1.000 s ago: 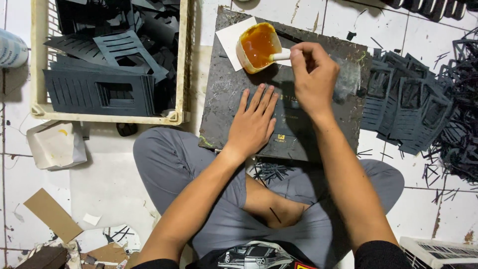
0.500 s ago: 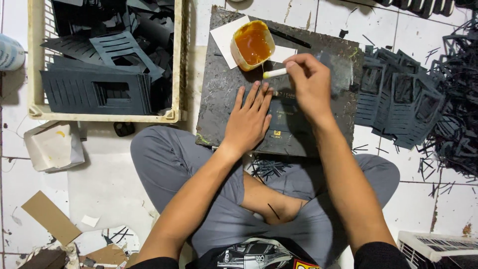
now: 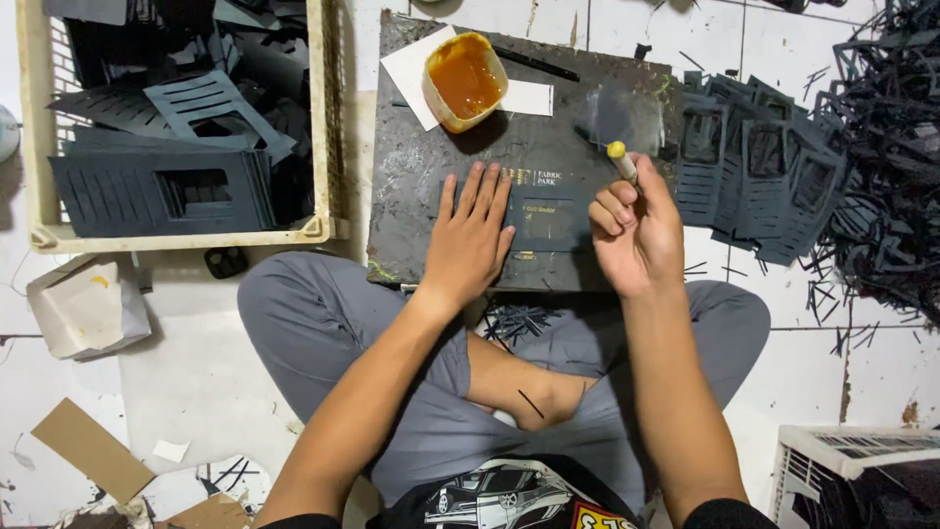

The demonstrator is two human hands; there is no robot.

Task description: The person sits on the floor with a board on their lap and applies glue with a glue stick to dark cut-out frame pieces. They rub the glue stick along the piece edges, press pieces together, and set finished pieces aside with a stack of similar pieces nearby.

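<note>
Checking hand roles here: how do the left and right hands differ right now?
The left hand lies flat, fingers spread, pressing dark card on the board; the right hand is raised, curled around a yellow-tipped stick. The left holds nothing; the right grips. Both are bare, over the board.

even, fairly bright overhead light falls on the scene, leaving only soft, short shadows under the left hand [image 3: 470, 240] and right hand [image 3: 634, 230]. focus is sharp at centre, and the tile lines bow slightly toward the edges.

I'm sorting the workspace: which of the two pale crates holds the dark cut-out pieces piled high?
The cream crate at upper left, beside the work board; the white crate at lower right shows little inside.
</note>
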